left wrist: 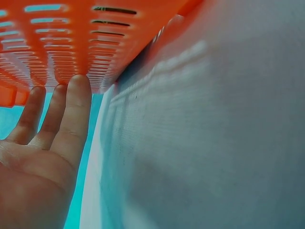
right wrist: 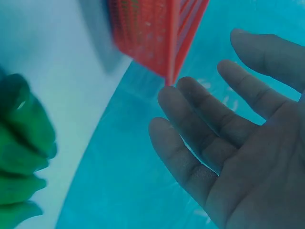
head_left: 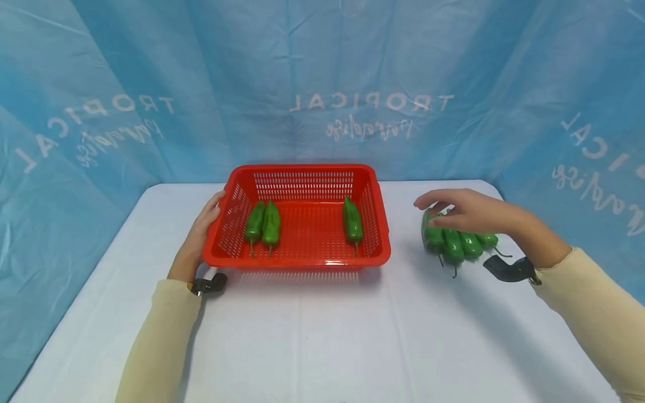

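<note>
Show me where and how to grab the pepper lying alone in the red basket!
Best, I'd say: pinch the pepper across its plump middle, coming down from above. The red basket is open on top but has sides all around. The pepper's stem, pointing toward the near side, looks too thin to trust.

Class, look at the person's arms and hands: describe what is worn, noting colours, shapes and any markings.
The left sleeve and right sleeve are long and plain pale yellow. The left wrist device and right wrist device are small, black and rounded. The left hand and right hand wear no gloves. No cables or printed markings show.
</note>
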The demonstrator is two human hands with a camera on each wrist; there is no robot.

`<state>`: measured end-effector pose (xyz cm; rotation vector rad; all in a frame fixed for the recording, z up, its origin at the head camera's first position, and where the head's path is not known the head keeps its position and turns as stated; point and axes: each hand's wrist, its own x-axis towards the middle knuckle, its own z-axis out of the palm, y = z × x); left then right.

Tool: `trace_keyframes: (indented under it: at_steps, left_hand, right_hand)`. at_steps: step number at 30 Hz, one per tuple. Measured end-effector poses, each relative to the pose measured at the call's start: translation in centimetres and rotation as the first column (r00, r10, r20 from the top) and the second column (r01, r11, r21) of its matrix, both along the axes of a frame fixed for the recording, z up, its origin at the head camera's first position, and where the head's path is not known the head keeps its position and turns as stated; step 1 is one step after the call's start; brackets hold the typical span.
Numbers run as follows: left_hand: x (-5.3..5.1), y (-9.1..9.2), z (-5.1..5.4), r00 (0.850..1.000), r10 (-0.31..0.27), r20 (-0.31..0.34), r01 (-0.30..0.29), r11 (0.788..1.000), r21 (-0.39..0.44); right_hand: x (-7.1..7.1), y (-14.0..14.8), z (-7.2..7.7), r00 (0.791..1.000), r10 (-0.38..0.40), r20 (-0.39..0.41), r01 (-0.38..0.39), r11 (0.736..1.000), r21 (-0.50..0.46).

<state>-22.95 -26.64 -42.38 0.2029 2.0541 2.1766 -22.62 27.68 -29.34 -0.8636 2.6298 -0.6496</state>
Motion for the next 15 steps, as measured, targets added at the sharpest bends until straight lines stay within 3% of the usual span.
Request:
trace_keyframes:
  at_steps: [15]
  left_hand:
    - [-0.1, 0.0, 0.1, 1.0, 0.01, 0.018, -0.01, 1.0, -0.001]
  right_hand:
    - [-0.5, 2.5, -2.9, 0.996, -0.093, -0.015, 0.094, 0.994, 0.063]
